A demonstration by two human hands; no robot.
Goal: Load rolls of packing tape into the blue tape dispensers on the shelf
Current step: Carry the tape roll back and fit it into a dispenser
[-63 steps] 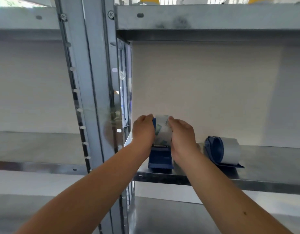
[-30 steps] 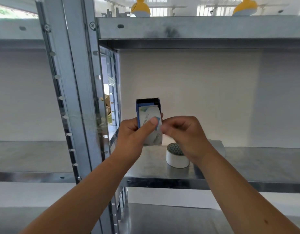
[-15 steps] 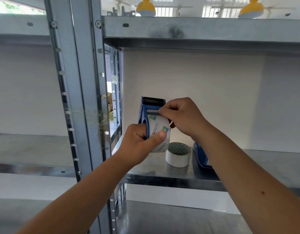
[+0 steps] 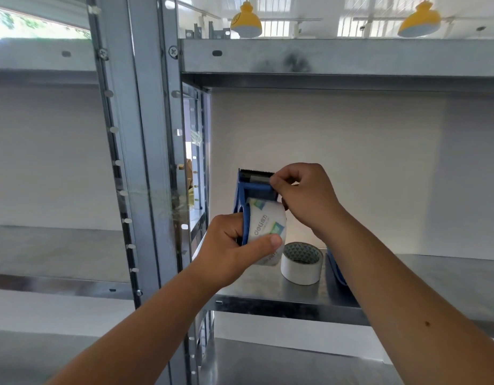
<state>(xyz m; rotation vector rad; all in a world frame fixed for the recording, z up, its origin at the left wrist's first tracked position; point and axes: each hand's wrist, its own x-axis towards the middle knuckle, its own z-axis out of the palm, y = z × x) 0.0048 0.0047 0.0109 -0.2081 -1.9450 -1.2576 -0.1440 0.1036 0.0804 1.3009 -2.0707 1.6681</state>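
A blue tape dispenser is held upright above the metal shelf, its toothed blade on top. A printed clear tape roll sits in it. My left hand grips the dispenser body, thumb pressed on the roll. My right hand pinches at the dispenser's upper right, just below the blade; what its fingertips hold is hidden. A white tape roll lies flat on the shelf below. A second blue dispenser shows only as an edge behind my right forearm.
A grey steel upright stands just left of my hands. The upper shelf is overhead, with a white wall behind. A lower shelf lies beneath. The shelf surface extends to the right.
The dispenser was lifted off the shelf and raised. My right hand moved from the roll's side up to the area under the blade. The view tilted up slightly.
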